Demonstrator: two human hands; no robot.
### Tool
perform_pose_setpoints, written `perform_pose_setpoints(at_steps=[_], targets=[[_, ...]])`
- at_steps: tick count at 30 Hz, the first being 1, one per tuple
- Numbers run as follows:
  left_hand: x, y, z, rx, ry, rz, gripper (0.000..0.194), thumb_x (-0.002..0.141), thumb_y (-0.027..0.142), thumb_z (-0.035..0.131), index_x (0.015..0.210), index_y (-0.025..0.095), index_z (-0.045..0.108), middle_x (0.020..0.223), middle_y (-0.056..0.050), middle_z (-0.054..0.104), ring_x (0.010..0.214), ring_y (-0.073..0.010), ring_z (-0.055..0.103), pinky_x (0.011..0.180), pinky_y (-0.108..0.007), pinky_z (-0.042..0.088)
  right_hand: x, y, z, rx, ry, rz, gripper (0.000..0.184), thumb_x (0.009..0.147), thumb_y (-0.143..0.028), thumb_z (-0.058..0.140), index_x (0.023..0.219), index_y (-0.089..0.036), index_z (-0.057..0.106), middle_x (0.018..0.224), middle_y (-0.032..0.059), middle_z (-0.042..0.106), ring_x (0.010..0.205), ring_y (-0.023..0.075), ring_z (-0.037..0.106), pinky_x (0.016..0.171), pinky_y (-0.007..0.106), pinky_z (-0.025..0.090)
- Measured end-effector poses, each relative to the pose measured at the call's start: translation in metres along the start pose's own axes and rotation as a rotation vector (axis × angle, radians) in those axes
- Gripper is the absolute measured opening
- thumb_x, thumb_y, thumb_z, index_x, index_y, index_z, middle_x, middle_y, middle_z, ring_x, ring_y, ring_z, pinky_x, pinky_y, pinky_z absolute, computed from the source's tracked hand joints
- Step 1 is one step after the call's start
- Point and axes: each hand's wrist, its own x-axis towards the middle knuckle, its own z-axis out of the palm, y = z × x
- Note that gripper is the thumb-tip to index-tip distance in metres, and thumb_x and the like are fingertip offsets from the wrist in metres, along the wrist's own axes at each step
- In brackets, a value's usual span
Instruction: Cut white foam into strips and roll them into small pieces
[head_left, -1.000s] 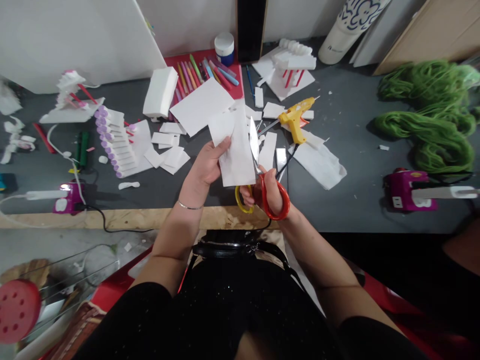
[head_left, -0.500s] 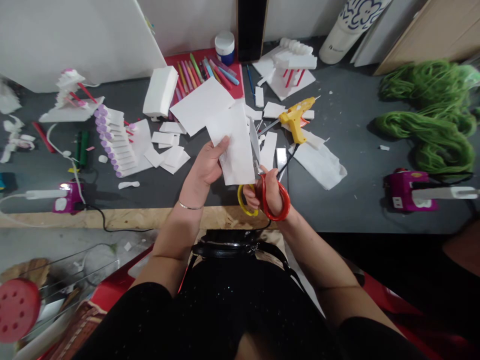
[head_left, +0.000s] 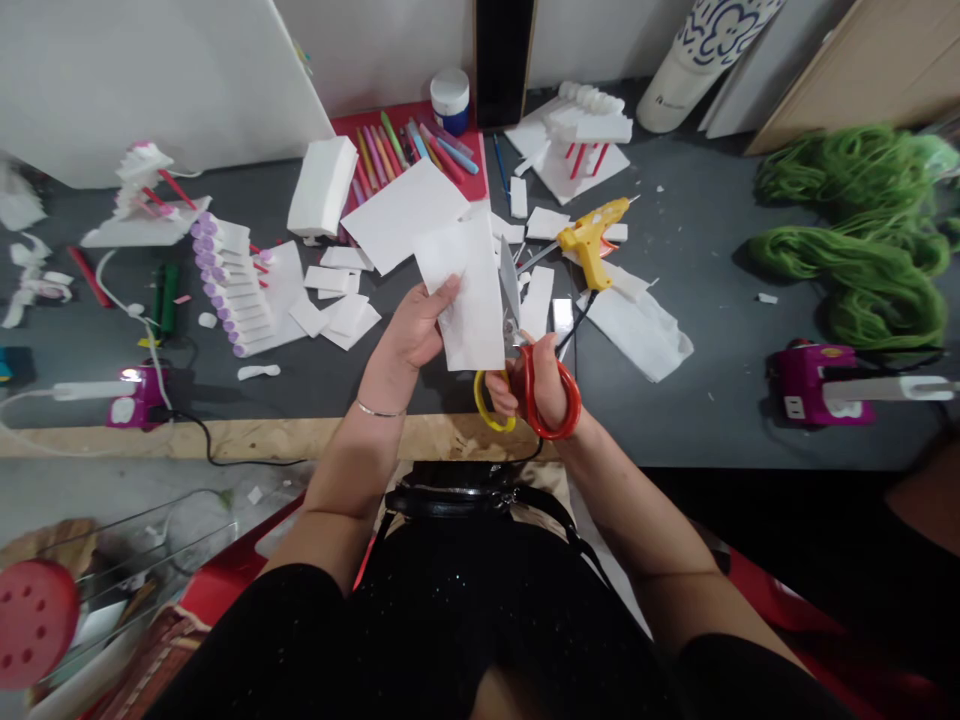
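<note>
My left hand pinches a white sheet upright above the near edge of the grey table. My right hand has its fingers through the handles of scissors, one loop red, one yellow. The blades run up along the sheet's right edge and are partly hidden behind it. A bracelet shows on my left wrist.
White cut pieces litter the table centre. A yellow glue gun lies just beyond the scissors. Coloured markers on a red tray, a white block, green yarn and purple devices surround the area.
The scissors have moved slightly forward along the sheet's right edge and the sheet has shifted a little. Hands stay in nearly the same place.
</note>
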Motion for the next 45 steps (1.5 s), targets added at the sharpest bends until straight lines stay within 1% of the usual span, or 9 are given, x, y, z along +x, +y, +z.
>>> perform_pose_setpoints(at_steps=[6, 11, 16, 19, 25, 30, 34, 40, 45], targets=[[0.01, -0.002, -0.003, 0.028, 0.0, -0.034, 0.048, 0.066, 0.053, 0.097, 0.092, 0.018, 0.077, 0.096, -0.011, 0.084, 0.122, -0.0374, 0.075, 0.11, -0.047, 0.06, 0.017, -0.006, -0.006, -0.067, -0.045, -0.01, 0.082, 0.071, -0.107, 0.037, 0.078, -0.026, 0.047, 0.054, -0.008, 0.041, 0.043, 0.0081, 0.032, 0.041, 0.026, 0.033], [0.019, -0.003, -0.007, 0.032, -0.021, -0.054, 0.046, 0.071, 0.055, 0.094, 0.091, 0.018, 0.077, 0.088, -0.011, 0.083, 0.117, -0.037, 0.076, 0.106, -0.048, 0.061, 0.032, -0.009, -0.012, -0.074, -0.071, -0.01, 0.084, 0.075, -0.106, 0.028, 0.068, -0.025, 0.047, 0.053, -0.005, 0.039, 0.044, 0.0089, 0.034, 0.043, 0.028, 0.034], [0.027, -0.006, -0.01, -0.001, -0.031, -0.037, 0.049, 0.068, 0.058, 0.095, 0.089, 0.019, 0.076, 0.086, -0.009, 0.083, 0.11, -0.0348, 0.078, 0.102, -0.045, 0.063, 0.04, -0.011, -0.01, -0.092, -0.031, -0.001, 0.08, 0.078, -0.104, 0.027, 0.068, -0.026, 0.045, 0.055, -0.0051, 0.035, 0.046, 0.0095, 0.029, 0.042, 0.028, 0.034], [0.03, -0.01, -0.013, -0.021, -0.019, -0.032, 0.048, 0.069, 0.057, 0.095, 0.092, 0.019, 0.076, 0.088, -0.009, 0.083, 0.111, -0.0327, 0.079, 0.104, -0.044, 0.063, 0.043, -0.009, -0.009, -0.075, -0.019, -0.02, 0.079, 0.082, -0.101, 0.026, 0.067, -0.026, 0.044, 0.056, -0.0052, 0.036, 0.043, 0.008, 0.025, 0.04, 0.028, 0.029], [0.032, -0.014, -0.017, -0.042, 0.009, -0.022, 0.046, 0.07, 0.052, 0.096, 0.096, 0.02, 0.077, 0.098, -0.008, 0.085, 0.118, -0.0314, 0.077, 0.108, -0.042, 0.061, 0.044, -0.007, -0.009, -0.142, -0.001, -0.003, 0.083, 0.07, -0.109, 0.033, 0.064, -0.027, 0.042, 0.047, -0.0102, 0.027, 0.037, 0.006, 0.019, 0.034, 0.025, 0.021], [0.028, -0.01, -0.014, -0.02, 0.006, -0.026, 0.054, 0.062, 0.055, 0.099, 0.094, 0.017, 0.078, 0.097, -0.01, 0.085, 0.106, -0.0315, 0.08, 0.101, -0.041, 0.064, 0.043, -0.008, -0.006, -0.147, 0.035, -0.013, 0.08, 0.068, -0.108, 0.04, 0.066, -0.028, 0.043, 0.049, -0.0089, 0.03, 0.038, 0.0077, 0.022, 0.035, 0.027, 0.025], [0.024, -0.009, -0.013, 0.011, -0.003, -0.082, 0.056, 0.06, 0.056, 0.1, 0.091, 0.015, 0.077, 0.092, -0.011, 0.084, 0.099, -0.0327, 0.081, 0.094, -0.043, 0.066, 0.044, -0.008, -0.009, -0.128, 0.042, 0.008, 0.08, 0.073, -0.107, 0.029, 0.067, -0.028, 0.044, 0.05, -0.0066, 0.03, 0.042, 0.0099, 0.026, 0.038, 0.028, 0.029], [0.023, -0.01, -0.012, 0.029, 0.006, -0.071, 0.053, 0.064, 0.055, 0.098, 0.092, 0.016, 0.077, 0.092, -0.011, 0.084, 0.103, -0.0344, 0.08, 0.094, -0.043, 0.066, 0.043, -0.009, -0.014, -0.1, -0.041, 0.012, 0.083, 0.074, -0.107, 0.027, 0.06, -0.026, 0.039, 0.047, -0.0076, 0.025, 0.04, 0.0078, 0.022, 0.037, 0.026, 0.026], [0.022, -0.01, -0.011, 0.032, -0.008, -0.058, 0.05, 0.065, 0.054, 0.097, 0.091, 0.016, 0.077, 0.092, -0.011, 0.084, 0.106, -0.0352, 0.08, 0.096, -0.045, 0.065, 0.041, -0.004, -0.016, -0.107, 0.048, 0.001, 0.081, 0.072, -0.107, 0.033, 0.064, -0.026, 0.039, 0.053, -0.0085, 0.027, 0.04, 0.0064, 0.022, 0.036, 0.025, 0.025]])
